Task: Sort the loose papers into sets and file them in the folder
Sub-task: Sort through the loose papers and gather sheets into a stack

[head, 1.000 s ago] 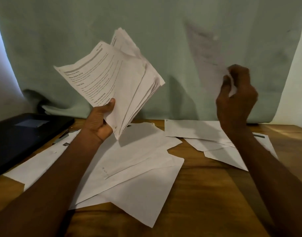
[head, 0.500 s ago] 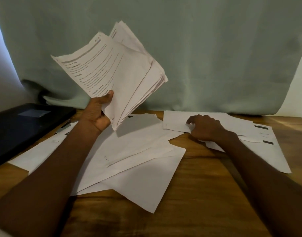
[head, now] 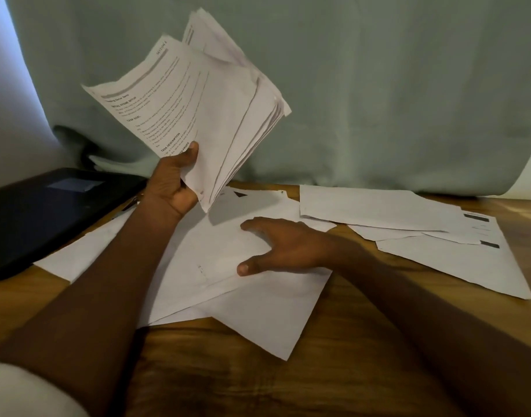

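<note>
**Sorting under way, filing not begun**

Head view: the left hand (head: 175, 185) is gripping a fanned stack of papers (head: 210, 115) aloft, thumb pinching its printed top sheet. The right hand (head: 284, 246) is lying spread, fingers straight, on the middle pile (head: 228, 266). A second pile (head: 408, 233) is lying to the right. The black folder (head: 47, 212) is sitting shut at far left, so filing is still waiting.

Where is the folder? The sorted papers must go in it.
In the head view the dark folder lies closed at the table's far left, beside the left hand.
</note>
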Action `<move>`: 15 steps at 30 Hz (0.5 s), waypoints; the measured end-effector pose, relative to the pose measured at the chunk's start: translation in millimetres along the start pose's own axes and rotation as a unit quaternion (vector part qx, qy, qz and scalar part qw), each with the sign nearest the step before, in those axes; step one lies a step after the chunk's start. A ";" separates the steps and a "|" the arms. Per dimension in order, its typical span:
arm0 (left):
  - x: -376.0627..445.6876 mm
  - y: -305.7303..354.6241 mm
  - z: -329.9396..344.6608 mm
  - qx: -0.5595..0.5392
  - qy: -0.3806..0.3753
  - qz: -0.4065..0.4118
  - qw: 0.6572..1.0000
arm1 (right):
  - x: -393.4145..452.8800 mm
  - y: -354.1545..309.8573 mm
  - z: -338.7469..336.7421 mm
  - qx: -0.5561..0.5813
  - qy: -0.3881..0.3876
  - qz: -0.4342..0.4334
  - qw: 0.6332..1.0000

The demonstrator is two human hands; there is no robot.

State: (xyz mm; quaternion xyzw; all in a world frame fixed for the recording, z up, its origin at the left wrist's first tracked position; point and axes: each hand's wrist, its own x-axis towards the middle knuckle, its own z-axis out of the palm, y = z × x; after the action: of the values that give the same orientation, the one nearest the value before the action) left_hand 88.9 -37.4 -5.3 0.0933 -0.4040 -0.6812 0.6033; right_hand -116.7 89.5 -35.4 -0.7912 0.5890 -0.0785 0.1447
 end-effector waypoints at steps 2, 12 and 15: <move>0.7 0.5 0.5 -0.004 -0.001 0.002 1.000 | 0.8 6.5 -4.0 0.013 -0.005 -0.004 1.000; 2.5 0.8 0.9 0.003 -0.020 0.015 1.000 | -0.1 34.2 -9.6 0.015 0.174 -0.155 0.972; 3.6 5.5 2.7 -0.025 -0.004 0.020 0.999 | -1.6 44.4 -14.6 0.055 0.325 -0.140 0.934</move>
State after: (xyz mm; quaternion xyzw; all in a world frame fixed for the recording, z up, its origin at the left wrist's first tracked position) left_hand 90.5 -39.2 1.5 0.0669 -0.3914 -0.6790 0.6175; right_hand -161.8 77.3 -35.7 -0.7875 0.4819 -0.3834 -0.0236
